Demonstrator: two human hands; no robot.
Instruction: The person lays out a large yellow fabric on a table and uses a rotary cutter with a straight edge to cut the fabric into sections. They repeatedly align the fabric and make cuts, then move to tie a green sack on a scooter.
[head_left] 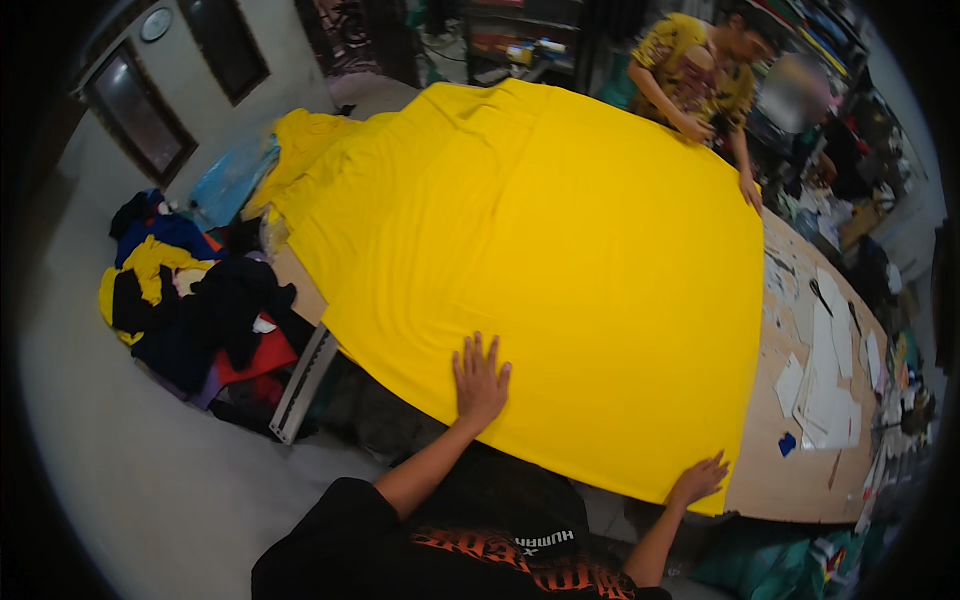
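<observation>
A large sheet of yellow fabric point(600, 270) covers most of the table, smooth on the right and wrinkled toward the far left. My left hand point(482, 385) lies flat on it near the front edge, fingers spread. Close to the cloth's near right corner rests my right hand point(702, 478), its fingers stretched out over the fabric. Neither hand grips anything. Across the table, another person point(695, 75) in a yellow patterned shirt touches the far right edge of the same cloth with their hands.
Bare wooden tabletop point(745, 480) shows on the right, with white paper pattern pieces point(825, 380) and scissors point(821, 297) on it. A heap of dark and coloured clothes point(190, 300) lies at the left, near a blue plastic bag point(232, 185). Shelves point(525, 40) stand behind.
</observation>
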